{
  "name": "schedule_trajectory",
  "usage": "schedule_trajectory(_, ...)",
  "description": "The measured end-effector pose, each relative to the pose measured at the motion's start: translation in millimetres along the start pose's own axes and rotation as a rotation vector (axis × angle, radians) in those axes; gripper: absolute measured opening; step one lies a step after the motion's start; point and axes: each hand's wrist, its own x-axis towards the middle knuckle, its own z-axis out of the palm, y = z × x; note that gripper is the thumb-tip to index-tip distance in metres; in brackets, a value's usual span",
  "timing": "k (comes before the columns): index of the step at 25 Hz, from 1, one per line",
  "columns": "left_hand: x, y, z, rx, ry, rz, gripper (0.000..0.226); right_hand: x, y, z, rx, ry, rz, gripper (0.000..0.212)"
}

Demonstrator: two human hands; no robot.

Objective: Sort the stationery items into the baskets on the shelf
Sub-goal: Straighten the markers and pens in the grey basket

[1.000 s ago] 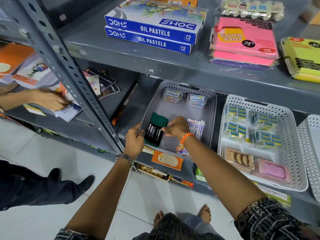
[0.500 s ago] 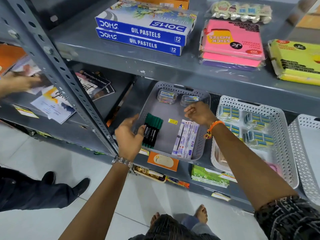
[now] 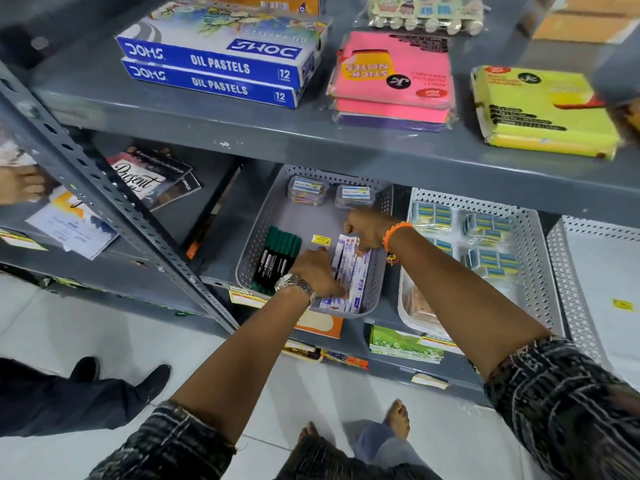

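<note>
Both hands in grey basket [image 3: 375, 271] on middle shelf. Left hand [image 3: 317, 268] and right hand [image 3: 363, 232] both pressed on white-blue packets [image 3: 349, 271] at basket's right side; cannot tell if fingers actually grip them. Green markers [image 3: 277, 259] lie along basket's left, two clear boxes [image 3: 329, 194] at back. White basket [image 3: 533, 268] just right holds small packs
</note>
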Motion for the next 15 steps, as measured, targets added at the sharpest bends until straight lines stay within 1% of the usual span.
schedule_trajectory(1, 1.2, 0.6, 3.2, 0.021, -0.002, -0.002, 0.089, -1.0, -0.7, 0.7, 0.012, 0.006, -0.003, 0.063)
schedule_trajectory(3, 3.6, -1.3, 5.4, 0.015, -0.002, -0.003, 0.088, -2.4, -0.9, 0.4, 0.031, 0.013, -0.009, 0.062)
schedule_trajectory(8, 1.2, -2.0, 1.0, -0.027, -0.033, 0.001, 0.077, -5.1, -0.3, -3.3, 0.032, -0.004, -0.01, 0.056)
schedule_trajectory(12, -4.8, -0.9, -1.2, -0.098, -0.037, -0.002, 0.062, -5.3, -2.2, -1.7, 0.041, 0.009, -0.021, 0.055)
schedule_trajectory(15, -5.2, -1.9, 0.8, -0.101, -0.017, 0.019, 0.065, -2.7, -0.2, 1.4, 0.064, 0.035, -0.024, 0.051)
